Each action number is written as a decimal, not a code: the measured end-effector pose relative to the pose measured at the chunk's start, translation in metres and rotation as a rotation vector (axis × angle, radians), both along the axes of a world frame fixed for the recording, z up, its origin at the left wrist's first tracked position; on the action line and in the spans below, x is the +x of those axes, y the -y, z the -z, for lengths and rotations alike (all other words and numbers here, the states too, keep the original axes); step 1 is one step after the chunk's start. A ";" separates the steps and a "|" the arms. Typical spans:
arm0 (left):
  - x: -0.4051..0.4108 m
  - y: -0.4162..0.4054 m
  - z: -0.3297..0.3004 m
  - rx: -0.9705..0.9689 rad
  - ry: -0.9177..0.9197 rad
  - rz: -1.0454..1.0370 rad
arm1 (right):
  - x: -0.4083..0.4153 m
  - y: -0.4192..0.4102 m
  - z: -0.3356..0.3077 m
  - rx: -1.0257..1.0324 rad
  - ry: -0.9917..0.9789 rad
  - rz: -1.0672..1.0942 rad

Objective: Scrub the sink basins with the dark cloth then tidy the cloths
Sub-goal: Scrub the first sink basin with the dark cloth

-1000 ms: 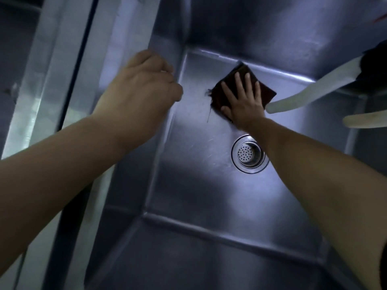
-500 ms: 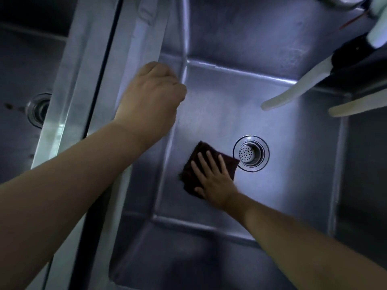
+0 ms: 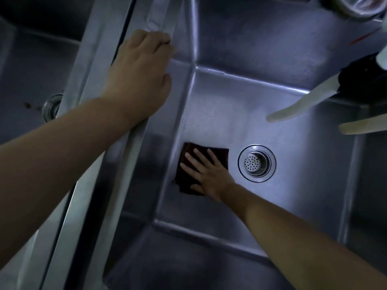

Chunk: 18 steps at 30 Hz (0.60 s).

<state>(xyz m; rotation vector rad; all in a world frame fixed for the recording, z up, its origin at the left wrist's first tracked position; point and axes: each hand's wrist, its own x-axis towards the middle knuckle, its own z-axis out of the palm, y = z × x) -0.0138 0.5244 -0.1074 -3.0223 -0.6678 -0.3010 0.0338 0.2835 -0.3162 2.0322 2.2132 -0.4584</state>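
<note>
**Scrubbing the right basin floor, left hand braced on the divider**

From where I stood, the scrubbing step was plainly the one in hand. The right hand (image 3: pixel 206 174) lay flat on the dark cloth (image 3: pixel 189 174), fingers straight and spread, palm pressing the cloth against the floor of the right basin (image 3: pixel 230 122). The cloth sat at about nine o'clock from the drain strainer (image 3: pixel 257 163), near it but not touching, and close to the basin's left wall. The right forearm came in from five o'clock, reaching down and across, the fingers pointing toward eleven.

The left hand (image 3: pixel 140 76) was up at ten o'clock from the cloth, resting on the steel divider (image 3: pixel 117 59) between the two basins, its fingers curled over the inner edge. It looked to me like a brace for the lean into the sink. The two hands were well apart.

A second basin (image 3: pixel 27 80) showed at nine o'clock, with its own drain partly hidden by the left forearm. Two pale spouts (image 3: pixel 293 110) hung over the right basin at two o'clock.

I judged the job only partway done. The next stroke would call for steady downward pressure while sliding the cloth to the unwiped floor and walls, skirting the strainer and the spouts overhead. No other cloth was in sight.
</note>
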 end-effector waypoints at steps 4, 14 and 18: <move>0.002 0.000 0.000 -0.036 0.003 0.010 | 0.051 -0.057 -0.004 -0.047 -0.006 0.088; 0.004 0.002 0.004 0.016 -0.021 -0.018 | 0.114 -0.187 -0.006 0.009 0.028 0.442; 0.005 0.005 0.004 0.029 -0.019 -0.021 | 0.103 -0.192 -0.009 -0.017 -0.068 0.518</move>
